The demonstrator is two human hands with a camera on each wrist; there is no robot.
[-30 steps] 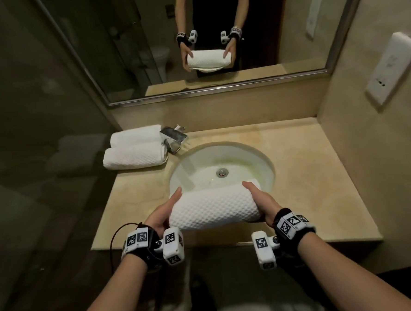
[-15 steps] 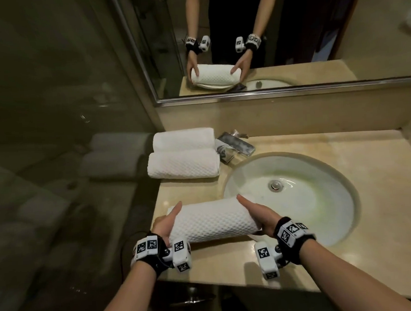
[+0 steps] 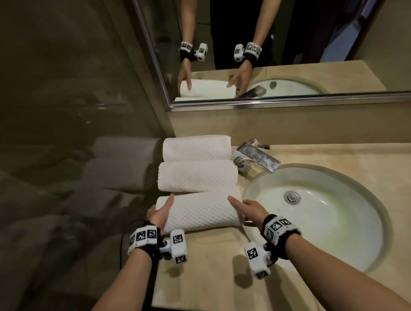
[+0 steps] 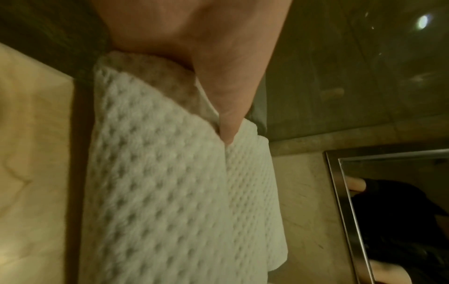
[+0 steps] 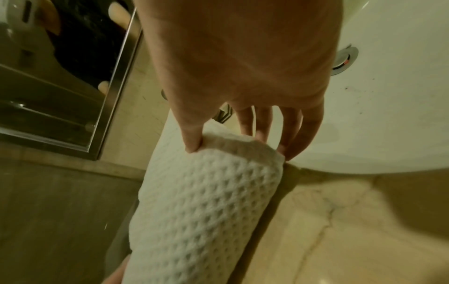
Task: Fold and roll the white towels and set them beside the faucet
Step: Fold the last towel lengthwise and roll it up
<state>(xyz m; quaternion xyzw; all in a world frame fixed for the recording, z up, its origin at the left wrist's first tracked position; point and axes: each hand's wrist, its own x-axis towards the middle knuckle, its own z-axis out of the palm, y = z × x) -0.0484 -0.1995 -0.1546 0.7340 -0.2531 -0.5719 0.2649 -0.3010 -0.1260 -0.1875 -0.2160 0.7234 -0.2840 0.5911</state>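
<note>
Two rolled white towels lie side by side on the beige counter left of the chrome faucet (image 3: 257,158): the back roll (image 3: 196,147) and the middle roll (image 3: 197,176). A third rolled white towel (image 3: 200,211) (image 4: 157,192) (image 5: 199,211) sits right in front of them, touching the middle roll. My left hand (image 3: 160,214) (image 4: 206,57) grips its left end, thumb on top. My right hand (image 3: 247,208) (image 5: 243,67) holds its right end, thumb pressed on top and fingers down along the end face by the sink rim.
The white sink basin (image 3: 324,232) lies to the right of the towels. A mirror (image 3: 288,30) on the back wall reflects the hands and the roll. A dark glass panel (image 3: 53,116) stands along the counter's left edge. Bare counter (image 3: 207,275) lies in front.
Both hands carried the rolled towel from the front of the basin leftward and back, down against the two rolls beside the faucet. The head view swung left.
</note>
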